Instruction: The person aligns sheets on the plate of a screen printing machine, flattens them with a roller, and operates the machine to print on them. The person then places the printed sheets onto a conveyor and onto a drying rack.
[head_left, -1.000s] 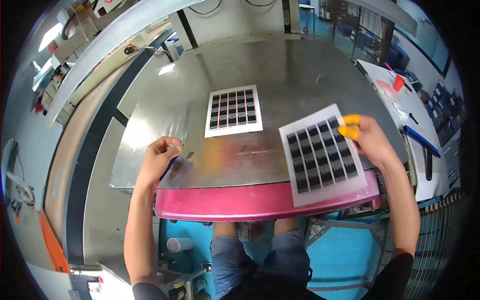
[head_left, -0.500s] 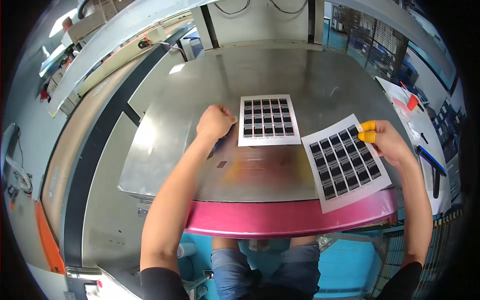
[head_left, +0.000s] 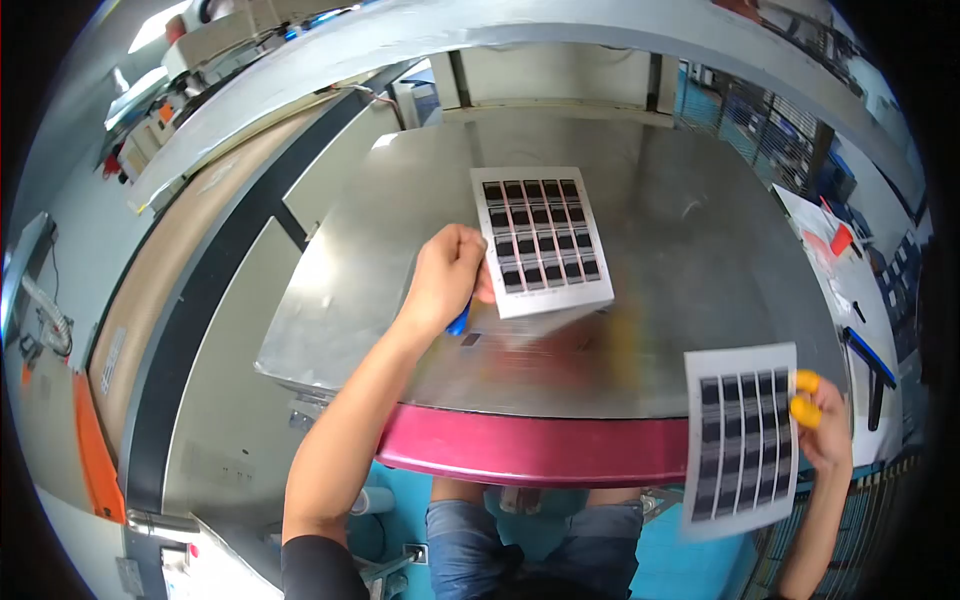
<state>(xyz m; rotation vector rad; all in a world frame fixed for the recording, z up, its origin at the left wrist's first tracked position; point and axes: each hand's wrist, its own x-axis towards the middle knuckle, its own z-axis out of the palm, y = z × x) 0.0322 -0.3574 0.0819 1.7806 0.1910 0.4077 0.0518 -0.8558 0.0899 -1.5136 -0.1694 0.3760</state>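
Observation:
A white sheet with rows of black rectangles and thin red lines [head_left: 541, 240] is over the metal table, its near edge tilted up. My left hand [head_left: 450, 275] pinches this sheet's left edge, and a blue object [head_left: 460, 319], partly hidden, shows under the palm. On the right, my right hand [head_left: 822, 425], with yellow covers on two fingertips, grips the right edge of a second printed sheet [head_left: 742, 435]. That sheet hangs over the table's front right edge, slightly blurred.
The metal table [head_left: 400, 230] has a pink front edge [head_left: 540, 450]. A pale bar [head_left: 420, 60] crosses above its far side. At the right, a white side table [head_left: 850, 300] carries a blue-and-black tool [head_left: 868, 358] and a red item [head_left: 841, 239].
My left hand has reached the first sheet, taken its left edge and lifted its near part. My right hand has moved the second sheet down and right, toward me.

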